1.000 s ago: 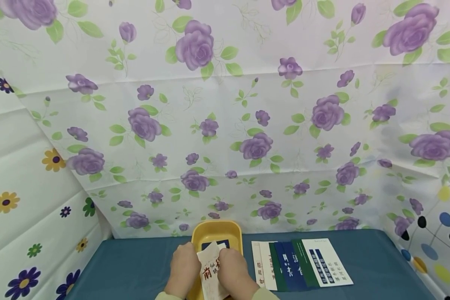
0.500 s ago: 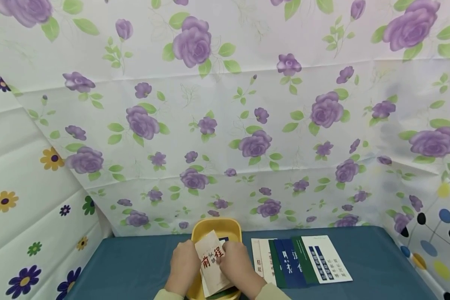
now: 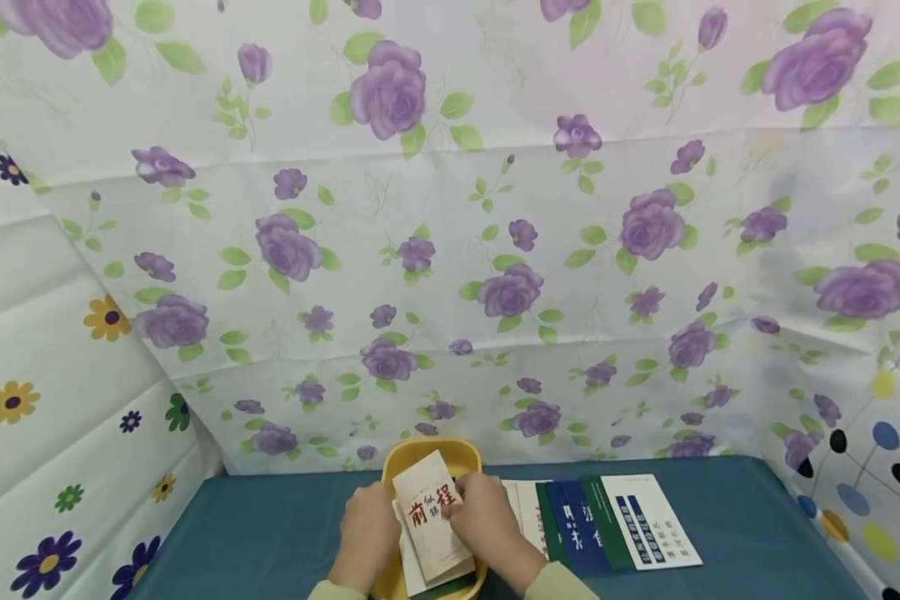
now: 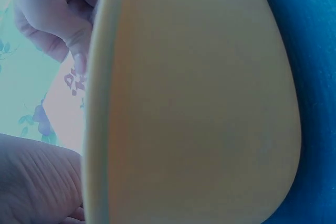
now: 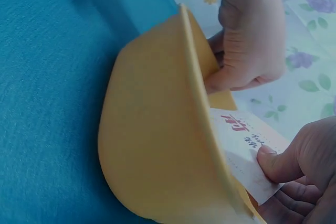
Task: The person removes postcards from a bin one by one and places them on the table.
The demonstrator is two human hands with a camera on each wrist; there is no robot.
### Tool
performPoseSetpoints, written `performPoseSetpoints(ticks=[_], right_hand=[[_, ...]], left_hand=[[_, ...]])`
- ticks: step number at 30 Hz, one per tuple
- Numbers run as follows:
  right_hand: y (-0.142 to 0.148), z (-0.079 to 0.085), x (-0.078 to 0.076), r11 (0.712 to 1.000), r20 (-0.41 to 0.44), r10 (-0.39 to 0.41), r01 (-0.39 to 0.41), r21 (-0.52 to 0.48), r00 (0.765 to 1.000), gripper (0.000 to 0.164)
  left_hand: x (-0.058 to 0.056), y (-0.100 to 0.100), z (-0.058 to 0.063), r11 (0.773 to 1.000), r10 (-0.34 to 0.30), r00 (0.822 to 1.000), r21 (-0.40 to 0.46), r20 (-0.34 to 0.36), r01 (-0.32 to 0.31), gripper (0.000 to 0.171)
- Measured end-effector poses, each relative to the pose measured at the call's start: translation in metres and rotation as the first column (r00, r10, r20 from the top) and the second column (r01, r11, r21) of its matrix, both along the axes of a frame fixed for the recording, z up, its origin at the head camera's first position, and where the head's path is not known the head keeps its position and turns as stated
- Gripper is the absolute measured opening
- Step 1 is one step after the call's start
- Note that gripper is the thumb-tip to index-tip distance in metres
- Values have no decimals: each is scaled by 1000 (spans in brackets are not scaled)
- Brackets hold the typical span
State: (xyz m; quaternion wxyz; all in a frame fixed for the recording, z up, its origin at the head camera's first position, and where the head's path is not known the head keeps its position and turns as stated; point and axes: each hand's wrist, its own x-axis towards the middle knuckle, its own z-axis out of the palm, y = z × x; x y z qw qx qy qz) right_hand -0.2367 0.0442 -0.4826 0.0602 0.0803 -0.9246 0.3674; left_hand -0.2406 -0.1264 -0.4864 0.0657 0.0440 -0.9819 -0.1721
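Observation:
A cream card (image 3: 433, 517) with red and black characters lies slanted over the yellow bin (image 3: 468, 457). My right hand (image 3: 487, 517) pinches its right side; in the right wrist view the thumb (image 5: 270, 163) presses on its face. Beneath it, a white card edge and a dark green one (image 3: 450, 588) show inside the bin. My left hand (image 3: 367, 533) is at the bin's left side with curled fingers. In the right wrist view that left hand (image 5: 252, 45) reaches down past the rim, and its fingertips are hidden, so what they hold cannot be told.
To the right of the bin lies a fanned row of cards: white, green, blue (image 3: 581, 533) and a white one (image 3: 652, 521) with blue blocks. They rest on the blue-green tabletop (image 3: 262, 533). A floral sheet (image 3: 450, 250) rises behind and at the sides.
The right hand has moved slightly right and turned the cream card, so more of its face shows. The white and green cards beneath it have come into view. The left hand stays put.

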Motion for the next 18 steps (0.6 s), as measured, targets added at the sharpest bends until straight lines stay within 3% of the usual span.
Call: performPoseSetpoints(ticks=[8,13,18], right_hand=[[22,8,-2,999,6,-20,20,-39,1000,32],[41,17,-1,995,-10,-27,26,-92,1000,14],[61,28,-1,994,-20,-55,53,-98,998,13]], left_hand=[[1,-1,-1,1000,8,999,16,41,-8,10],[0,-1,-1,1000,17,1000,19,0,-17,13],[-1,-2,-1,1000,10,1000,22,-14,-10,13]])
